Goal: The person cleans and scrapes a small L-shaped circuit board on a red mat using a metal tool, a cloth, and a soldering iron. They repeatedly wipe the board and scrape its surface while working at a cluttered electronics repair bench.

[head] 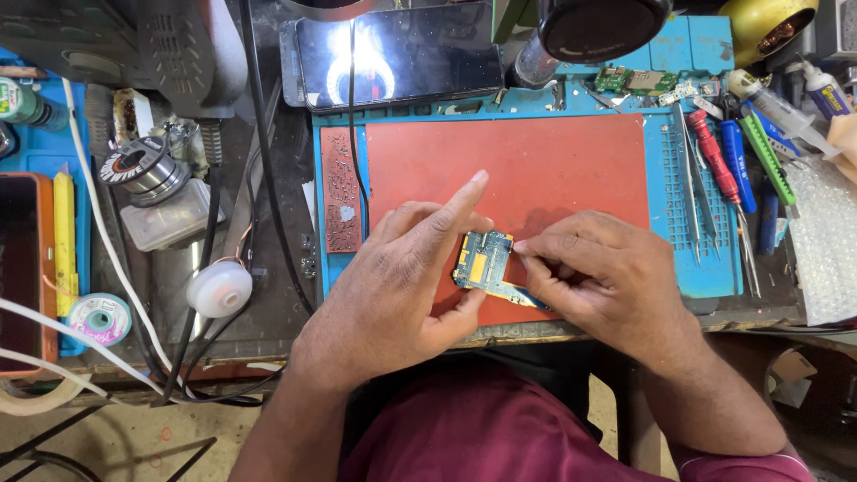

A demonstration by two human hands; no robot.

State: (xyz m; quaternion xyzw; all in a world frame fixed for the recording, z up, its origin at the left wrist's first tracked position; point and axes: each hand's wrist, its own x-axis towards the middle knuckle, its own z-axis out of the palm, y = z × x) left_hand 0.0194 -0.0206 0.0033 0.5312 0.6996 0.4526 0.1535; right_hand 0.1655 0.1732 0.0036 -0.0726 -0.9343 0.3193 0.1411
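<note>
Nearest the body, both hands are meeting over the near edge of the red mat [536,170]. The left hand [393,277] is gripping a small blue circuit board [483,261] from its left side, thumb under the board's near edge and curled fingers against its far edge, while the index finger [460,201] is sticking out straight, free of the board. The right hand [594,277] is pinching the board's right edge, its thumb and fingertips pressed together there. The board is hovering tilted just above the mat's near edge. Right of the mat, tweezers [692,192] and a red screwdriver [712,156] are lying on the blue work mat [705,268]. Beyond the mat's far edge, a phone [402,54] is lying with its screen reflecting a ring light.
</note>
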